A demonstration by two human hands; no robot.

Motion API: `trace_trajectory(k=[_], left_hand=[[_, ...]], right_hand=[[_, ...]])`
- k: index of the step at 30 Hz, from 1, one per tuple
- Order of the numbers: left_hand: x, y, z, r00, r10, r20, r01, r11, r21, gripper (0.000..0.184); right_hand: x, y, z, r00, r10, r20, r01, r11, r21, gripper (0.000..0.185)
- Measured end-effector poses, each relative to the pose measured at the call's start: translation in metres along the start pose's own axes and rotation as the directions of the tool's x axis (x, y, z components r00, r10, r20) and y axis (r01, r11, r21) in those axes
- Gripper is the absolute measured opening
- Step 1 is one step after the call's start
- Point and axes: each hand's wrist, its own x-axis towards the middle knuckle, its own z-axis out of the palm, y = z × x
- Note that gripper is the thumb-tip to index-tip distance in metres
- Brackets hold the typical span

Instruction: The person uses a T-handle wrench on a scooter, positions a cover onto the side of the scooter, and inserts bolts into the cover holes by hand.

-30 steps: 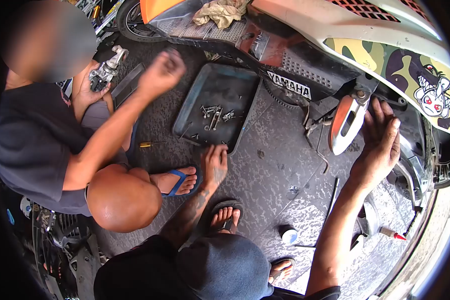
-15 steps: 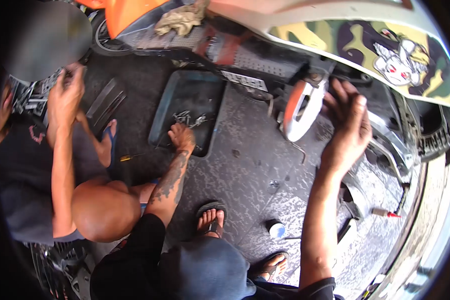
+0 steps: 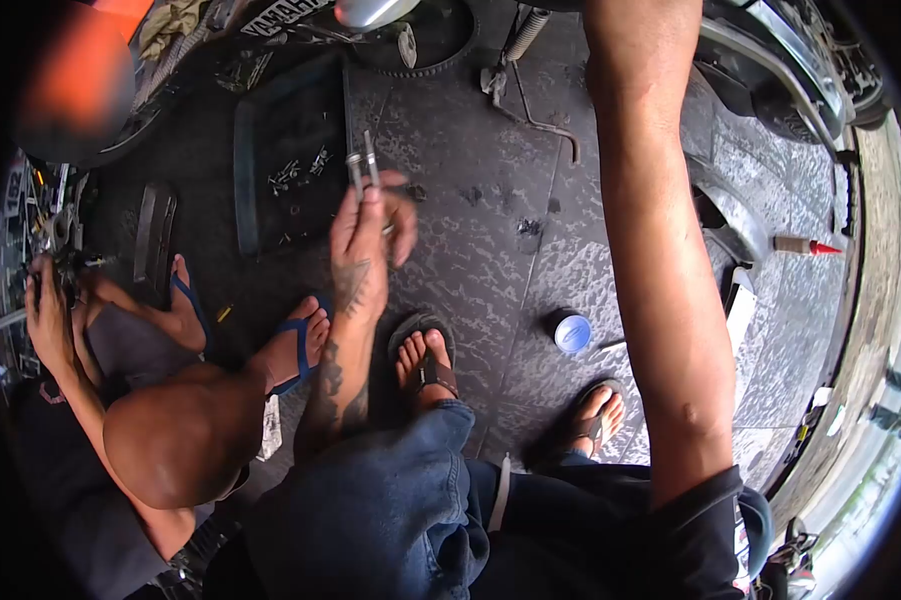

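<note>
Left hand (image 3: 370, 222), one: raised above the floor (image 3: 490, 290) just beside the right edge of the tray (image 3: 242, 175), thumb and fingers clamped on two metal bolts (image 3: 356, 176), which stand up side by side past the fingertips. Right hand: beyond the upper edge of the view, only the right forearm (image 3: 650, 200) showing; whether its fingers are apart or together cannot be told. Hazards, as judged: a slackened pinch could let one bolt slip from beside the other; a drop outside the tray could send it rolling over dark, patchy ground where small metal is hard to spot; release among the loose fasteners (image 3: 288, 178) in the tray could mix pieces; a shift of the sandalled foot (image 3: 425, 360) could knock a fallen one away. Surface: dark grey tiled floor, mottled with pale patches, brighter to the right; upon it a tin with a blue lid (image 3: 572, 333), a red-tipped tube (image 3: 800, 245) and dark narrow strips (image 3: 148, 235). Room: motorcycle panel lettered YAMAHA (image 3: 285, 14), top edge; co-worker (image 3: 175, 435) at left, co-worker's hand (image 3: 50, 315) near metal parts (image 3: 60, 232); timber edging (image 3: 878, 210) along the right.
</note>
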Motion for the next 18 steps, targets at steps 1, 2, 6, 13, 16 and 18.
trace_trajectory(k=[1, 2, 6, 13, 16, 18], left_hand=[[0.008, -0.001, 0.011, 0.999, 0.042, 0.010, -0.042, 0.999, -0.013, 0.025], [0.016, -0.002, 0.021, 0.996, 0.085, 0.019, -0.084, 0.996, -0.026, 0.025], [0.041, 0.012, 0.033, 0.988, 0.125, 0.087, -0.143, 0.956, 0.258, 0.022], [0.076, 0.026, 0.049, 0.980, 0.189, 0.065, -0.184, 0.980, -0.078, 0.021], [0.073, 0.021, 0.039, 0.977, 0.121, 0.177, -0.103, 0.989, -0.103, 0.019], [0.066, 0.017, 0.034, 0.975, -0.048, 0.216, 0.080, 0.987, -0.140, 0.021]], right_hand=[[0.000, -0.002, 0.001, 1.000, -0.007, -0.017, 0.008, 1.000, 0.003, 0.039], [-0.001, -0.005, 0.002, 1.000, 0.005, -0.019, -0.006, 1.000, -0.012, 0.038], [0.008, 0.003, -0.002, 0.999, -0.024, 0.022, 0.022, 0.997, 0.068, 0.036], [0.010, 0.006, 0.000, 0.997, -0.068, 0.023, 0.066, 0.993, 0.101, 0.034], [0.006, 0.005, -0.001, 0.997, -0.064, 0.032, 0.061, 0.993, 0.102, 0.033], [0.004, 0.002, 0.000, 0.998, -0.065, 0.008, 0.064, 0.996, 0.069, 0.033]])
